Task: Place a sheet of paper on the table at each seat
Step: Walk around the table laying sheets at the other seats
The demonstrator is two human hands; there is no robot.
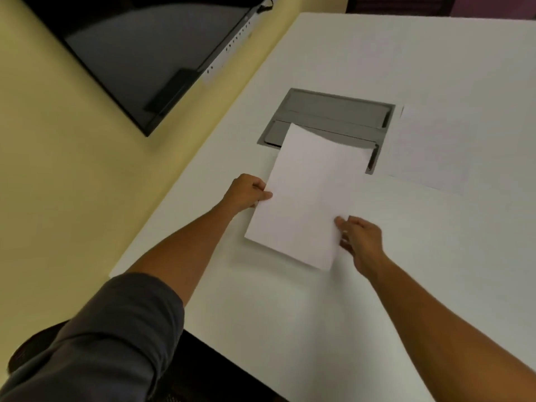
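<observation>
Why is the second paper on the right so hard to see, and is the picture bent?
Head view: dim, even light leaves the flat white sheet almost matching the white table; the held white paper casts a faint shadow. The wide lens bows the table edge, and the whole frame looks soft.

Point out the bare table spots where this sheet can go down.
Bare table lies between the arms, below the held sheet, and on the far side beyond the grey hatch. It is crowded mid-table: the hatch, a second sheet right of it, and the left hand and right hand gripping the sheet.
</observation>
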